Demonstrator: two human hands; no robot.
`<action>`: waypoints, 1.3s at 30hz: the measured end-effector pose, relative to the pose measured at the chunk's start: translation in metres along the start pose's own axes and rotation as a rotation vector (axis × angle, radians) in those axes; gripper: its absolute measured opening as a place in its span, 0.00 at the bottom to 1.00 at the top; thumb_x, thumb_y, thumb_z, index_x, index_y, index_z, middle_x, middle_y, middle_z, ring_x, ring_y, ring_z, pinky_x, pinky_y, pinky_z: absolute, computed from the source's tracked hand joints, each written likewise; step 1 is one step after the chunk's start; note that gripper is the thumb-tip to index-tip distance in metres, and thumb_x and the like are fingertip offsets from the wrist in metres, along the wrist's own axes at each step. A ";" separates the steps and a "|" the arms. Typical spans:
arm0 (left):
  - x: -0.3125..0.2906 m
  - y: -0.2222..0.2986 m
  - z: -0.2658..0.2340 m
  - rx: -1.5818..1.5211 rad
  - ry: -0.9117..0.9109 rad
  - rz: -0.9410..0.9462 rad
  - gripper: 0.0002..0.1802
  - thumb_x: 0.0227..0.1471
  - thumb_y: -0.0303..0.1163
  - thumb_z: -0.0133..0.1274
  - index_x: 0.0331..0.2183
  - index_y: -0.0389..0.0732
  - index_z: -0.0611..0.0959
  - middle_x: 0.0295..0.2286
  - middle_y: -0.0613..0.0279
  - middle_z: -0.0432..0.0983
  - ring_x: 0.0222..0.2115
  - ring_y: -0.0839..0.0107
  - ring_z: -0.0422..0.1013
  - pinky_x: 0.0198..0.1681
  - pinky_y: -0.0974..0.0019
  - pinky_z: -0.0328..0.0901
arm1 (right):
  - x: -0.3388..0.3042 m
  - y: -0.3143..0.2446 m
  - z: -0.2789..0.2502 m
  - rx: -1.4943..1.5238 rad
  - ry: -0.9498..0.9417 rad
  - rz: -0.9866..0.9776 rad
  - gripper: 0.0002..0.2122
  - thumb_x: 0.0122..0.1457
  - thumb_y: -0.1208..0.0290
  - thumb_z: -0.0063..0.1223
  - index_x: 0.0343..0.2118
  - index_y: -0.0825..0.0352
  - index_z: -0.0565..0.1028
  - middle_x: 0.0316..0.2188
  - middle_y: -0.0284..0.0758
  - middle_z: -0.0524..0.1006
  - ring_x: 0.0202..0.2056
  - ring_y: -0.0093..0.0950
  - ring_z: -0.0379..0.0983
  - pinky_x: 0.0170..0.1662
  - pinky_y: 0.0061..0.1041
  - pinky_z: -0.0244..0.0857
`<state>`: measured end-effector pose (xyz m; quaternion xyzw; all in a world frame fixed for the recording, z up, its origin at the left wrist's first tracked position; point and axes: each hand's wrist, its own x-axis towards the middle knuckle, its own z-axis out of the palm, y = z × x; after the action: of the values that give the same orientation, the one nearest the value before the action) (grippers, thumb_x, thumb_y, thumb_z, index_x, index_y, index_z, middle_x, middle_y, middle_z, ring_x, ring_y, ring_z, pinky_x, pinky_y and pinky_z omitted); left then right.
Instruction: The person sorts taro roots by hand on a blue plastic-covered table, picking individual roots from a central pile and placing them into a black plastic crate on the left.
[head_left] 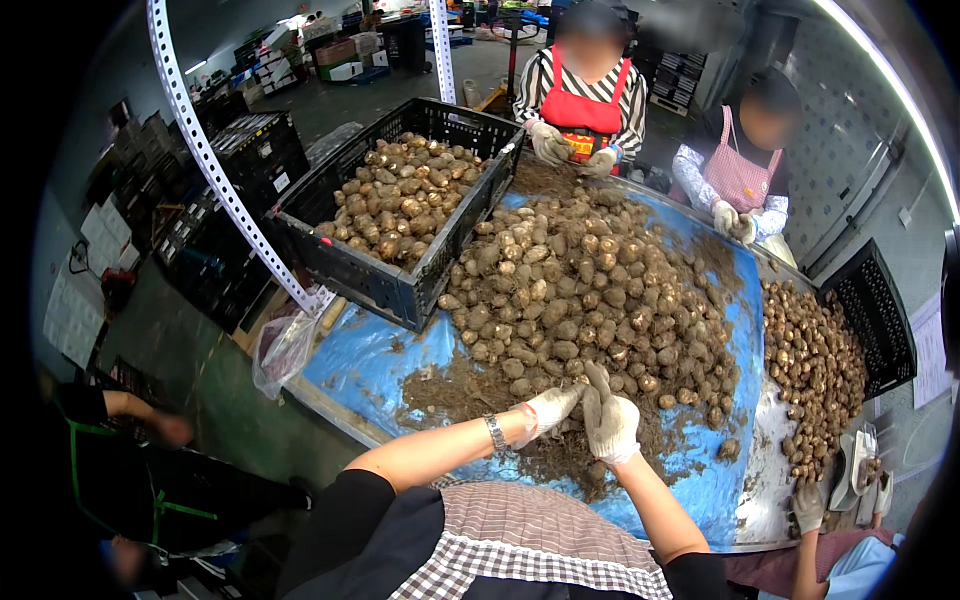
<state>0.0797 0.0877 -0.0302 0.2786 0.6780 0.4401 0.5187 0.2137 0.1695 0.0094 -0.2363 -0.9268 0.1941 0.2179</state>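
My left hand (552,408), in a pale work glove with a metal watch on its wrist, reaches the near edge of a big heap of small brown taros (590,290). Its fingers are closed, their tips meeting my right hand (612,422). The right one wears a glove too, dirt-grey at the fingers, which are pressed together and point up toward the heap. Whatever sits between the two hands is hidden by the gloves. Loose soil and root hairs (450,395) lie around and below them on the blue sheet (365,350).
A black crate (370,265) full of taros stands at the table's left. Two gloved co-workers (590,100) stand across the table. More taros (810,370) lie at the right beside a tilted black crate (873,320); another person's gloved hand (808,508) is there. A perforated metal post (215,150) rises at left.
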 end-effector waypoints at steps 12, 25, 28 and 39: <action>-0.021 0.031 0.004 0.503 0.416 0.862 0.10 0.55 0.38 0.56 0.34 0.42 0.81 0.21 0.48 0.77 0.21 0.51 0.75 0.24 0.58 0.70 | 0.004 0.032 0.033 0.866 0.032 0.453 0.24 0.68 0.50 0.42 0.59 0.62 0.69 0.45 0.39 0.80 0.49 0.32 0.75 0.42 0.31 0.72; -0.005 0.037 0.008 0.649 0.329 0.710 0.18 0.57 0.46 0.53 0.37 0.40 0.82 0.18 0.51 0.76 0.19 0.52 0.74 0.24 0.58 0.68 | 0.006 0.017 0.025 1.121 0.121 0.761 0.21 0.69 0.55 0.37 0.56 0.62 0.71 0.33 0.34 0.81 0.25 0.30 0.78 0.26 0.27 0.70; -0.017 0.042 0.007 0.728 0.385 0.958 0.15 0.55 0.41 0.56 0.38 0.40 0.82 0.19 0.51 0.77 0.20 0.51 0.74 0.24 0.56 0.68 | 0.001 0.020 0.027 1.441 0.000 1.051 0.22 0.69 0.53 0.37 0.57 0.62 0.70 0.43 0.37 0.79 0.31 0.25 0.78 0.28 0.23 0.71; -0.015 0.051 -0.003 -0.281 -0.265 -0.199 0.33 0.64 0.61 0.31 0.39 0.42 0.78 0.16 0.67 0.70 0.16 0.76 0.64 0.19 0.73 0.57 | -0.011 0.001 -0.004 0.201 0.362 0.027 0.15 0.67 0.71 0.42 0.53 0.64 0.74 0.17 0.36 0.76 0.16 0.32 0.72 0.22 0.25 0.66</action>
<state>0.0775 0.0976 0.0225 0.1908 0.5602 0.4365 0.6777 0.2249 0.1660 0.0087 -0.2567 -0.8452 0.2429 0.4008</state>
